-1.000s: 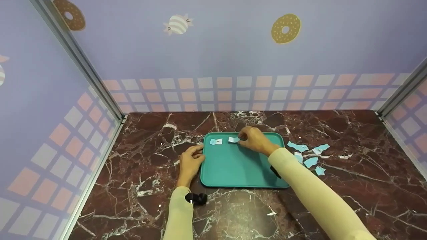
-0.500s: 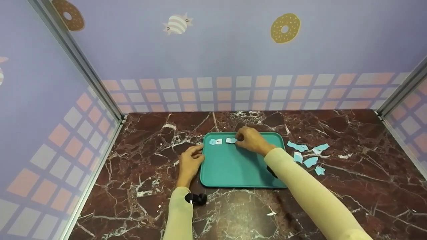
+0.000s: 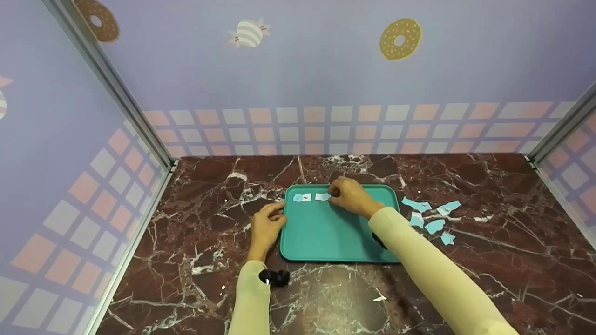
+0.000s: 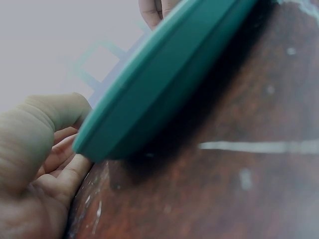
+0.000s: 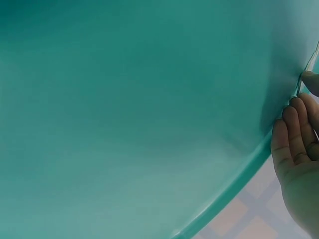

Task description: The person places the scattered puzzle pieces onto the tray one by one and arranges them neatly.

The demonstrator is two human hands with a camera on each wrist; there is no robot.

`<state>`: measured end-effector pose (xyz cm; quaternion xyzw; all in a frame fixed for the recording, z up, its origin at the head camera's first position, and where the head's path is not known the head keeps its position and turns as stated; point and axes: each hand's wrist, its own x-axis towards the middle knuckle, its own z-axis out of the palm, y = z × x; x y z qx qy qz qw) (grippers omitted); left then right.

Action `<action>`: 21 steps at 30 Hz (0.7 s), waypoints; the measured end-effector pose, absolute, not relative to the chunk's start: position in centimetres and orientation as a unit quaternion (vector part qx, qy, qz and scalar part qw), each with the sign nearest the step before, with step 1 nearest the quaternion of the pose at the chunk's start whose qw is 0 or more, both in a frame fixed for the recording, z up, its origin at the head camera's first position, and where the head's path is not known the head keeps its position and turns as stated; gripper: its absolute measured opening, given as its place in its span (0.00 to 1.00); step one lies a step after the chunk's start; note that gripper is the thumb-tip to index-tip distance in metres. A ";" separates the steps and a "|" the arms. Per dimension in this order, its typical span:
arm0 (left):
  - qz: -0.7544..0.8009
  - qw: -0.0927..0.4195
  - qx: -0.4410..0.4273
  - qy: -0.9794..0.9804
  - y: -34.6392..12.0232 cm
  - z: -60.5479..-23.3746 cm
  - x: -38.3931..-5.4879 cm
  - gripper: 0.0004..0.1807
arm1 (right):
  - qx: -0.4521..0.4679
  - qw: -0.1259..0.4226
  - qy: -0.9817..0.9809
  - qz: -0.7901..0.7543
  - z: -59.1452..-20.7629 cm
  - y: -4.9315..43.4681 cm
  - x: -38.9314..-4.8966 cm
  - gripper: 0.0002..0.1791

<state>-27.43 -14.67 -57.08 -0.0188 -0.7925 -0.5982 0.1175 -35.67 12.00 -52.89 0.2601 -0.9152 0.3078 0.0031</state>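
Observation:
My right hand (image 3: 351, 197) pinches a small torn piece of paper (image 3: 321, 197), whitish with a bluish edge, low over the back of a green tray (image 3: 335, 237). In the right wrist view, its thumb and fingers (image 5: 294, 129) are near the tray's rim, a thin paper edge beside the thumb. To the left of that piece, a torn scrap of blue and white paper (image 3: 306, 197) with a small dark mark lies on the tray. My left hand (image 3: 266, 228) rests against the tray's left rim, its thumb and fingers touching the edge in the left wrist view.
Several torn light-blue paper pieces (image 3: 435, 226) lie on the dark red marbled tabletop (image 3: 195, 298), right of the tray. Lilac panels (image 3: 326, 79) with printed squares and sweets enclose the back and both sides.
My right hand has slid the paper piece slightly left, closer to the scrap on the tray, and has stayed nearly still since. My left hand has kept its place at the rim.

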 end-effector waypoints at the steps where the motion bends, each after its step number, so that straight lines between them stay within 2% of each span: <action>1: -0.599 0.116 -0.018 -0.792 -14.7 -57.1 -27.4 0.21 | 0.260 0.004 -0.914 0.310 -52.9 12.0 -35.7 0.10; 12: -0.596 0.116 -0.009 -0.794 -14.5 -57.0 -27.5 0.21 | 0.244 -0.009 -0.900 0.360 -52.2 13.5 -34.6 0.16; 21: -0.589 0.126 -0.017 -0.798 -14.7 -57.2 -27.5 0.21 | 0.247 0.038 -0.881 0.403 -50.7 14.7 -32.7 0.18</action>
